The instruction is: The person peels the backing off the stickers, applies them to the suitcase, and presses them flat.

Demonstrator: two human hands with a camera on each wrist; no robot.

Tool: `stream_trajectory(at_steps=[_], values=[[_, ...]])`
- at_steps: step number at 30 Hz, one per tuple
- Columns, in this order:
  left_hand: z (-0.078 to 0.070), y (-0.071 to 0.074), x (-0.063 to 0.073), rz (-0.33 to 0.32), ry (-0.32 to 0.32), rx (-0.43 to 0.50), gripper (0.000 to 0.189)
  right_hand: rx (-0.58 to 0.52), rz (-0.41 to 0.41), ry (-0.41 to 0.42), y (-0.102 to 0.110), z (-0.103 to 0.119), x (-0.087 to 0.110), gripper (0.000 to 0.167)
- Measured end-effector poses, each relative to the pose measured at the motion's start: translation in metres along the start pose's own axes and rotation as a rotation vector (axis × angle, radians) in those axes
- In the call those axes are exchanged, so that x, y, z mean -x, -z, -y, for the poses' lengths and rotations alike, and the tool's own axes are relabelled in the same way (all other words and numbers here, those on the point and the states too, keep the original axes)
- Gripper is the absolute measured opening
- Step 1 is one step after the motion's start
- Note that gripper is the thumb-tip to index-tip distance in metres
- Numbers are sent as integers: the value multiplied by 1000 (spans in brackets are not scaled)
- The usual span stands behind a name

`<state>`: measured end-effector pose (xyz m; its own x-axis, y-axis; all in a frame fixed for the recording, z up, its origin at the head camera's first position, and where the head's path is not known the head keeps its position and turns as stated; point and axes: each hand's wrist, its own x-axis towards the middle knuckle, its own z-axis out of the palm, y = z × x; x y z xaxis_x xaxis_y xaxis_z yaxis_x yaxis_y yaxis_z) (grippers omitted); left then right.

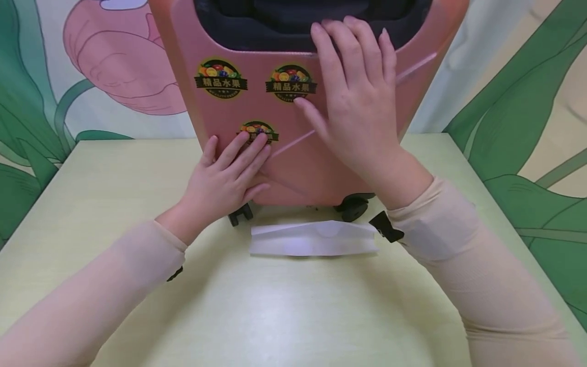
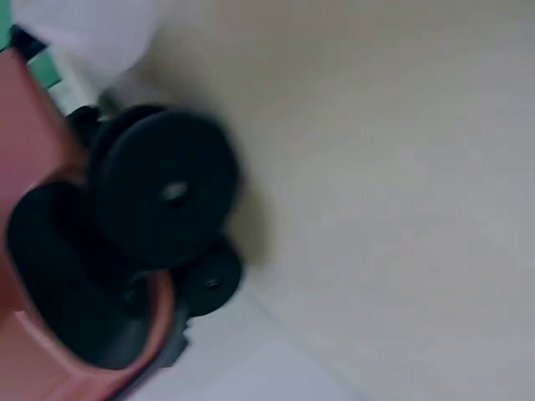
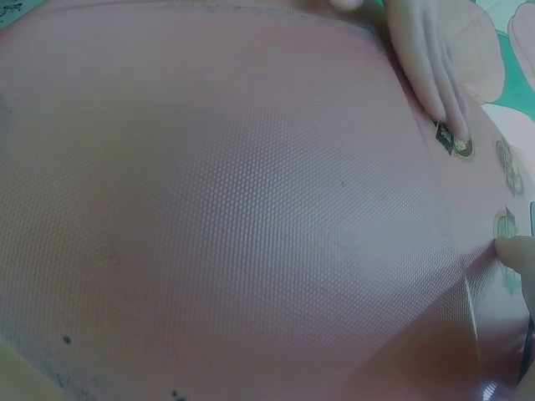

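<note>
A pink hard-shell suitcase (image 1: 298,176) stands upright on the table, with a black recessed panel (image 1: 275,25) near its top. Two round fruit stickers, one on the left (image 1: 221,79) and one on the right (image 1: 291,83), sit side by side on its front. My left hand (image 1: 220,178) lies with extended fingers over a third sticker (image 1: 258,125) below them, covering its lower part. Higher up, my right hand (image 1: 359,107) rests against the shell, fingertips over the black panel and thumb at the right sticker's edge. In the right wrist view the shell (image 3: 251,200) shows a fine dotted texture.
A folded white paper strip (image 1: 312,242) lies on the pale table (image 1: 293,311) in front of the suitcase. Black wheels (image 1: 354,206) support the case; one wheel (image 2: 167,192) looms large in the left wrist view. Walls painted with leaves (image 1: 523,132) stand behind.
</note>
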<state>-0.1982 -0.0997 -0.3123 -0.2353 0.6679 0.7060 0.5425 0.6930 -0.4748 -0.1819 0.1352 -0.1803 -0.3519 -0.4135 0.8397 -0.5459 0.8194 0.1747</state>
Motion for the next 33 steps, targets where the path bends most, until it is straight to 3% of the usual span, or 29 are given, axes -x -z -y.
stream_trajectory(at_steps=[6, 9, 15, 20, 24, 27, 33], values=[[1, 3, 23, 44, 28, 2, 57, 4, 3, 16, 2, -1, -1, 59], [2, 9, 31, 69, 42, 50, 58, 4, 11, 17, 3, -2, -1, 59], [-1, 21, 45, 60, 70, 145, 57, -11, 47, 28, 6, -3, 3, 58], [-9, 31, 50, 38, 59, 209, 53, -118, 38, 102, 12, 0, 14, 50], [-20, 37, 51, 60, 48, 255, 51, -205, 130, 184, 17, 3, 39, 51], [-28, 42, 52, 104, 39, 269, 51, -300, 244, 191, 22, 1, 67, 53], [-43, 45, 55, 188, 15, 332, 52, -471, 489, 41, 25, 8, 127, 51]])
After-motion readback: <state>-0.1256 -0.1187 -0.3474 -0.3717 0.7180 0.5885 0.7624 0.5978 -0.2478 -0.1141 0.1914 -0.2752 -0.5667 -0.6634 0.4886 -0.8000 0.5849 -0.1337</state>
